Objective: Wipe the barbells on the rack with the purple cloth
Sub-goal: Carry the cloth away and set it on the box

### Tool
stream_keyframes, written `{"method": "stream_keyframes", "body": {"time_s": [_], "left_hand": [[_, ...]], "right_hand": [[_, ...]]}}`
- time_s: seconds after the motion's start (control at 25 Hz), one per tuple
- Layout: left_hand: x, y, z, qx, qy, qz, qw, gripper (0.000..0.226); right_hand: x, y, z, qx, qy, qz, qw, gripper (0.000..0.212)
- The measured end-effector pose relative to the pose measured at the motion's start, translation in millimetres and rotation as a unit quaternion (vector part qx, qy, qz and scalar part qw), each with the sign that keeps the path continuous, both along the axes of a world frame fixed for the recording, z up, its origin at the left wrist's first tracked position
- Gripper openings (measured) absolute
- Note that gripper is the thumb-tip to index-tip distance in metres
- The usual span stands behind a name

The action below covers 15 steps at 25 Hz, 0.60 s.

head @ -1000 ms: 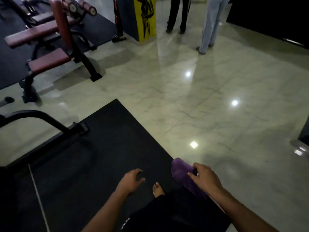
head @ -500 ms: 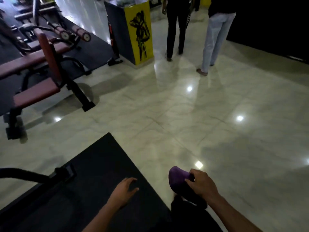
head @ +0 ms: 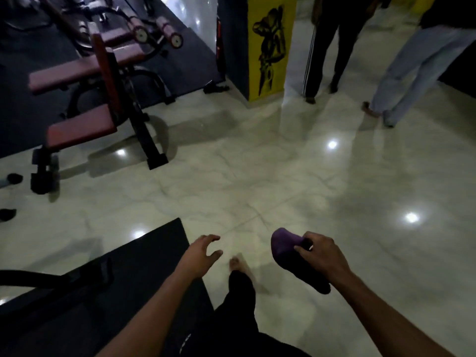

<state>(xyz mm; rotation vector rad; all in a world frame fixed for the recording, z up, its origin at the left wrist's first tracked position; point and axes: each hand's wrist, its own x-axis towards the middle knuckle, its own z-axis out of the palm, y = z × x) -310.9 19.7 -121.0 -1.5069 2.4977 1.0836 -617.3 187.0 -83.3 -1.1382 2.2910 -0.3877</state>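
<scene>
My right hand [head: 323, 255] is closed around the purple cloth [head: 284, 244], which hangs folded below my fingers at waist height over the shiny tiled floor. My left hand [head: 199, 255] is held out beside it, empty, with the fingers spread. No barbells and no rack are in view. My bare foot [head: 237, 264] shows between the two hands.
A black rubber mat [head: 123, 279] lies at the lower left with a black curved bar [head: 33, 278] over it. A maroon padded bench machine [head: 85, 124] stands at the left. A yellow-fronted pillar [head: 270, 47] rises ahead. Two people [head: 412, 65] stand at the upper right.
The view has moved forward and tilted up: the mat has slid back to the lower left and the bench, pillar and two people appear closer. The cloth stays in my right hand.
</scene>
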Motion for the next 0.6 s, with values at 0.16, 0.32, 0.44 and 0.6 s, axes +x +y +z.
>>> {"method": "stream_keyframes", "body": {"time_s": [0.16, 0.32, 0.44, 0.6], "left_hand": [[-55.7, -122.6, -8.2, 0.008, 0.004, 0.023, 1.0, 0.046], [-121.8, -240.3, 10.2, -0.018, 0.001, 0.022, 1.0, 0.046], [-189.9, -326.4, 26.5, -0.042, 0.028, 0.016, 0.999, 0.046], [-292.0, -426.7, 30.5, -0.058, 0.064, 0.023, 0.996, 0.045]], "right_hand": [[-60.6, -141.3, 12.0, -0.023, -0.005, 0.006, 1.0, 0.021], [-122.1, -263.8, 36.6, -0.067, -0.012, -0.014, 0.998, 0.021], [-172.8, -347.6, 45.8, -0.111, -0.047, -0.04, 0.992, 0.02], [-247.2, -458.0, 39.1, -0.137, -0.086, -0.043, 0.986, 0.021]]}}
